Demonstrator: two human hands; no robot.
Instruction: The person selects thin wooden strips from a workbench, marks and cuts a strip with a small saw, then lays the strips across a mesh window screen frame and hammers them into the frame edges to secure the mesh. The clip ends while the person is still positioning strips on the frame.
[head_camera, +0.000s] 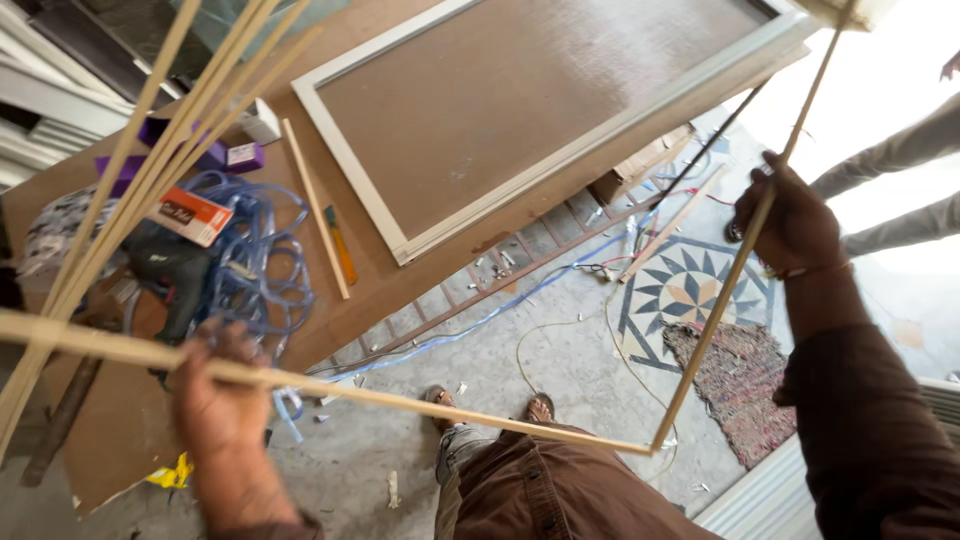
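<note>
Grey stone floor (560, 350) with a star-pattern inlay lies below, beside a brown worktop (400, 290) carrying a white-framed panel (520, 110) and blue hose coil (255, 265). From the head view, the left hand (215, 395) has its grip clamped on a long wooden strip (400, 400), while the right hand (785, 225) is closed round a second strip (735, 265); the two meet at a corner near the knee. Lining up that joint seems the step in hand; squaring it comes next. More strips (150, 160) run out of frame, and glare hides the upper right.
</note>
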